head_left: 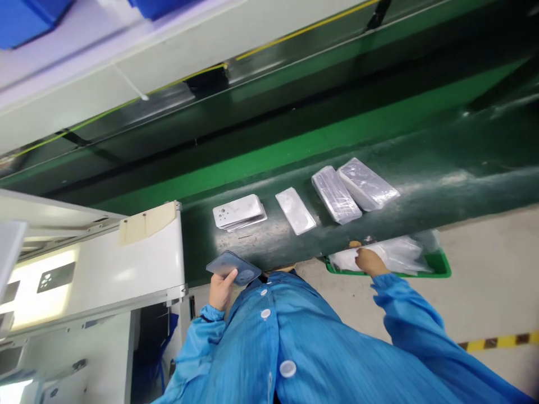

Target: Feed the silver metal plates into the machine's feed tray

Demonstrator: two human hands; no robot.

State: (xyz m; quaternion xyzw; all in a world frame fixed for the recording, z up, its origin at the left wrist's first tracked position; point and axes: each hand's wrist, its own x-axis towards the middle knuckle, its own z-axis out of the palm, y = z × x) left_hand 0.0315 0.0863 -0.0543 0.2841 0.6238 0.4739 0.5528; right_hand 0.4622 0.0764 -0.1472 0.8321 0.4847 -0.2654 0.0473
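Head view, items as seen from where I stand. One thin, dark blue-grey panel, rounded at the corners, held tilted at the near edge of the workbench, close before the wearer's body. Left hand: clamped on that panel by its near edge, thumb laid across the upper face, other fingers mostly hidden beneath. Right hand: reached down to clear plastic bags, fingers bent against them; whether they have closed on one I cannot tell. Bags heaped in one green tray, low beside the workbench. On the dark green workbench, left to right: one small pile of white panels, slightly fanned, the top one pierced with holes at one end; one pale flat piece, lying alone; two plastic-wrapped stacks, the nearer just beside the farther. Wearer's coat: blue, white-buttoned. Farther left, one white machine with a lit surface.
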